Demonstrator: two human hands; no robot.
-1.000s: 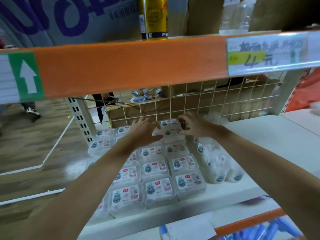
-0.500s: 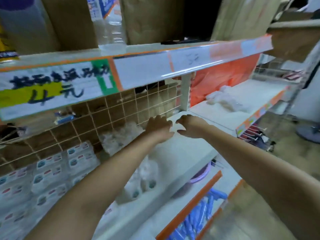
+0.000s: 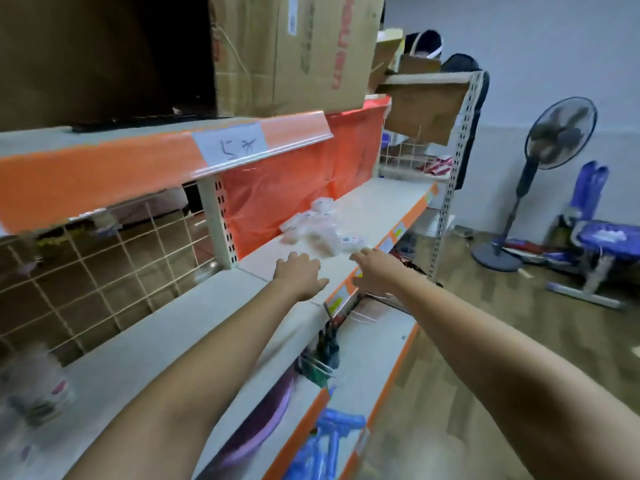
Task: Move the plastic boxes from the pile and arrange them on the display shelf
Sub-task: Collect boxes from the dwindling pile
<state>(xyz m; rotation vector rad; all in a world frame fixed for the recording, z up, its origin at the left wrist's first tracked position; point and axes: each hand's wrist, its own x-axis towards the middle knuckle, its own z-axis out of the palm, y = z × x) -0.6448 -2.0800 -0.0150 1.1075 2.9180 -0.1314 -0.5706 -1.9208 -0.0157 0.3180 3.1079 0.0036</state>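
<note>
A loose pile of clear plastic boxes (image 3: 320,230) with small labels lies on the white shelf board (image 3: 381,206), in front of an orange sheet. Both my arms stretch toward it. My left hand (image 3: 299,273) hovers over the shelf just short of the pile, fingers relaxed and holding nothing. My right hand (image 3: 375,270) is beside it at the shelf's front edge, also holding nothing. A blurred plastic box (image 3: 38,393) shows at the far left of the same shelf level.
An orange-fronted upper shelf (image 3: 166,161) with cardboard cartons (image 3: 294,53) overhangs the boards. A wire grid (image 3: 104,258) backs the left bay. A lower shelf holds blue items (image 3: 329,441). A standing fan (image 3: 540,174) and a blue stool (image 3: 602,247) are on the wooden floor at right.
The view has swung right, away from the arranged boxes to the pile in the right-hand bay. Both hands left the arranged boxes and now reach toward the pile, holding nothing.
</note>
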